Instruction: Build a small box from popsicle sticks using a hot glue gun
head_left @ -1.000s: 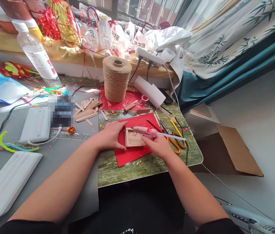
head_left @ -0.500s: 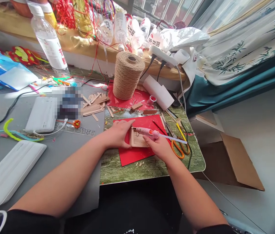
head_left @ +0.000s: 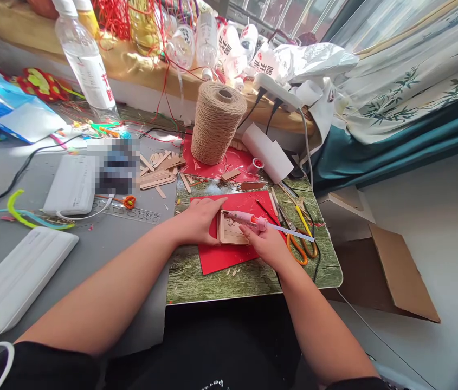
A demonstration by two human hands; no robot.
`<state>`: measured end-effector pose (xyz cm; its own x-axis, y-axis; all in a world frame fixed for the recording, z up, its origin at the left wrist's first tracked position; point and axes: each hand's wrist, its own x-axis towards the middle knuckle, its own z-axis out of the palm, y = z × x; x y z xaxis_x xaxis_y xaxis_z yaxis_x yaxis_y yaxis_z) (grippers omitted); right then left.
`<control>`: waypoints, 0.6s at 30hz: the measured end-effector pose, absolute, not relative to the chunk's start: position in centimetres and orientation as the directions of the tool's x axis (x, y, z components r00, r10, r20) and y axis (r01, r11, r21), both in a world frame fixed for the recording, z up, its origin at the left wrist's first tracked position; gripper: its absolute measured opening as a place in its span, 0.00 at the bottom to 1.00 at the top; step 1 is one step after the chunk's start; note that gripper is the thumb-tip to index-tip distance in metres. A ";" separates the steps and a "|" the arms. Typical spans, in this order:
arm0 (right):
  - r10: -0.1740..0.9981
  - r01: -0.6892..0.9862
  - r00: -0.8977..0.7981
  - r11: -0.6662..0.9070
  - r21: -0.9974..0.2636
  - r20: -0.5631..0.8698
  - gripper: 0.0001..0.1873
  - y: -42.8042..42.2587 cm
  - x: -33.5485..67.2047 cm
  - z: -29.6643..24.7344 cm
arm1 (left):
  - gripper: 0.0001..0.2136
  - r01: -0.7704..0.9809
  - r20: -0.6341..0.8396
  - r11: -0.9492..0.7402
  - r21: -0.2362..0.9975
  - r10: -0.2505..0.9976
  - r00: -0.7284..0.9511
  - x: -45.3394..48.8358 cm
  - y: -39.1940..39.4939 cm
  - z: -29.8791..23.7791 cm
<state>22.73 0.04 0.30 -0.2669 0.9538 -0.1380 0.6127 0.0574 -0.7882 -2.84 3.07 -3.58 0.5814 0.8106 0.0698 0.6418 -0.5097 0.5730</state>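
Observation:
A small square tray of craft sticks (head_left: pixel 232 234) lies on red card (head_left: pixel 214 261). My left hand (head_left: pixel 199 221) is closed on its left side, with the thumb at the near corner and the fingers at the far one. In my right hand (head_left: pixel 268 245) is a pink hot glue gun (head_left: pixel 245 219), held over the tray with its nozzle pointing left near the far left corner. A translucent glue stick (head_left: pixel 294 232) juts from its back end. The trigger fingers are mostly hidden beneath the gun.
Orange-handled scissors (head_left: pixel 300 250) and a pencil lie right of the card. Behind stand a twine spool (head_left: pixel 217 123) and a white paper roll (head_left: pixel 268 154). Loose craft sticks (head_left: pixel 161 173) are heaped at the back left, near a white power bank (head_left: pixel 70 184). An open cardboard box (head_left: pixel 403 273) is at right.
The whole view has shifted slightly. Both hands, the glue gun and the tray keep nearly the same places relative to each other.

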 end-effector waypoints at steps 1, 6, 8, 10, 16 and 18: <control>0.954 0.618 -0.266 0.058 -0.784 -0.138 0.25 0.0 22.7 0.3 | 0.57 0.641 0.071 -0.511 0.573 0.810 0.582 -2.8 3.1 -3.6; 0.951 0.604 -0.280 0.069 -0.794 -0.130 0.25 0.0 22.6 0.6 | 0.58 0.643 0.066 -0.507 0.574 0.811 0.581 -2.8 3.2 -3.7; 0.946 0.598 -0.293 0.071 -0.798 -0.136 0.24 0.0 22.6 0.8 | 0.58 0.639 0.067 -0.509 0.577 0.809 0.584 -2.8 3.2 -3.8; 0.944 0.587 -0.301 0.069 -0.807 -0.139 0.24 0.0 22.5 0.8 | 0.59 0.634 0.069 -0.511 0.580 0.807 0.587 -2.8 3.2 -3.8; 0.945 0.610 -0.288 0.059 -0.790 -0.152 0.25 0.0 22.9 0.2 | 0.59 0.635 0.062 -0.501 0.588 0.811 0.582 -2.9 3.1 -3.7; 0.950 0.624 -0.270 0.048 -0.780 -0.158 0.25 -0.1 23.1 0.0 | 0.59 0.634 0.062 -0.502 0.589 0.810 0.583 -2.9 3.1 -3.7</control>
